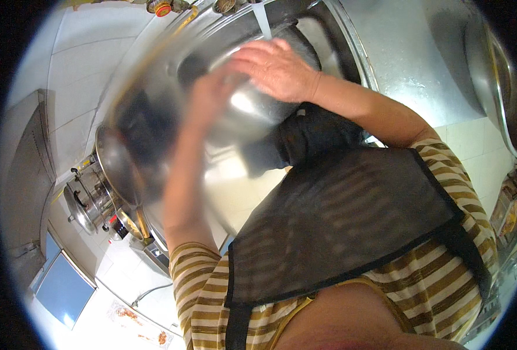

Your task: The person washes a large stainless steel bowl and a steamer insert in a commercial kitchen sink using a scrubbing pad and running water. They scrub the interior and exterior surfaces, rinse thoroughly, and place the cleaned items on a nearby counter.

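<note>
Both my hands are close together over a stainless-steel sink (328,48). My right hand (276,70) is palm down with its fingers stretched towards the left, and its palm side is hidden. Its fingertips overlap my left hand (214,85), which is blurred by motion. Whether either hand holds something cannot be seen. Beneath them is a shiny, rounded metal surface (245,105), perhaps a large pan or basin; its outline is partly covered. A pale stream of water (262,19) comes down just beyond my right hand.
A steel counter (402,57) runs to the right, with a large metal vessel (503,87) at its far side. On the left are a lidded steel pot (85,201) and a dark round pan (116,164). A red-capped bottle (162,9) stands behind the sink.
</note>
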### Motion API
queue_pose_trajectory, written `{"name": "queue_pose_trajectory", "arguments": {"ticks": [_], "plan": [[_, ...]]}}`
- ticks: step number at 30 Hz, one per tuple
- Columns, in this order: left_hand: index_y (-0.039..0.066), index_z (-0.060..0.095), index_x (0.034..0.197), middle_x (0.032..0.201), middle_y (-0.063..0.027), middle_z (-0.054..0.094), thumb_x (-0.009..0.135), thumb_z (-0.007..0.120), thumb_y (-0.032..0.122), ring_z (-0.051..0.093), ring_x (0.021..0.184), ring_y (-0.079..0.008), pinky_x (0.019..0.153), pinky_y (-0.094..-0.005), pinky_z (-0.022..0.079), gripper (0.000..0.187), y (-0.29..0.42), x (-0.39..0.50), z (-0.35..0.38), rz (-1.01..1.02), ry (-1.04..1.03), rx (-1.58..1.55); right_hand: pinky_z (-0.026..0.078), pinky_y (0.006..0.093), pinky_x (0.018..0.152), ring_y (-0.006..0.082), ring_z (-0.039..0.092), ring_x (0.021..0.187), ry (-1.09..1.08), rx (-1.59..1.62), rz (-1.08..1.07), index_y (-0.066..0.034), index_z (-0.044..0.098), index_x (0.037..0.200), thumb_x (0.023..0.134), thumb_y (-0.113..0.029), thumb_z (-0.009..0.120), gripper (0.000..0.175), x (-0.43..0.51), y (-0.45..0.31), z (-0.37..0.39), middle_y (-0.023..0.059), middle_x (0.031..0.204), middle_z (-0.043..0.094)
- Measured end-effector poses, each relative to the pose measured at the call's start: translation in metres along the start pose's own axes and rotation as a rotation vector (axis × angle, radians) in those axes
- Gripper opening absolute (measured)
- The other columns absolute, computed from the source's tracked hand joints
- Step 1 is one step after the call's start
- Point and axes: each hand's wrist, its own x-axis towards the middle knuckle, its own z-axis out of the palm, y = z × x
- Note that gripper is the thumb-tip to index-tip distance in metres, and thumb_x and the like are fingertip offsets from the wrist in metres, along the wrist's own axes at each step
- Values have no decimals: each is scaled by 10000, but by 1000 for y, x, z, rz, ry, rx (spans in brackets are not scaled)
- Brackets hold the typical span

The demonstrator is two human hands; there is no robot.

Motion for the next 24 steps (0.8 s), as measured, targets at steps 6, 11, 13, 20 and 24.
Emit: {"name": "queue_pose_trajectory", "arguments": {"ticks": [6, 11, 13, 20, 24], "plan": [[5, 689, 957, 678, 6, 556, 921, 718, 230, 477, 611, -57, 554, -243, 415, 229, -2, -15, -8, -114, 21, 51, 335, 464, 1058, 305, 502, 1199, -48, -98, 214, -129, 590, 1226, 909, -187, 546, 325, -26, 93, 4, 96, 1214, 577], [38, 708, 925, 702, 58, 544, 919, 722, 229, 457, 641, -43, 562, -234, 382, 191, -71, -29, -19, -87, 33, 54, 394, 445, 1025, 338, 516, 1156, -1, 217, 223, -72, 570, 1222, 922, -144, 537, 310, -43, 132, 17, 135, 1175, 564], [43, 708, 925, 715, 65, 542, 923, 716, 245, 457, 666, -41, 580, -238, 385, 202, -84, -35, -26, -92, 18, 50, 415, 432, 1007, 337, 522, 1137, -73, 229, 145, -62, 570, 1212, 915, -125, 545, 304, -32, 126, 10, 140, 1162, 564], [2, 615, 863, 648, -109, 543, 921, 685, 361, 495, 595, -162, 595, -338, 448, 370, 8, 14, -7, -110, -79, 181, 454, 448, 945, 345, 571, 1032, -190, 74, 27, -135, 601, 1170, 859, -146, 642, 313, 15, 51, -6, 102, 1086, 604], [1, 633, 885, 630, -118, 544, 911, 696, 350, 517, 582, -174, 585, -343, 453, 355, 12, 12, 4, -38, -1, 223, 450, 455, 958, 350, 562, 1070, -194, 52, 33, -139, 604, 1151, 843, -129, 648, 312, 20, 50, -6, 115, 1092, 597]]}}
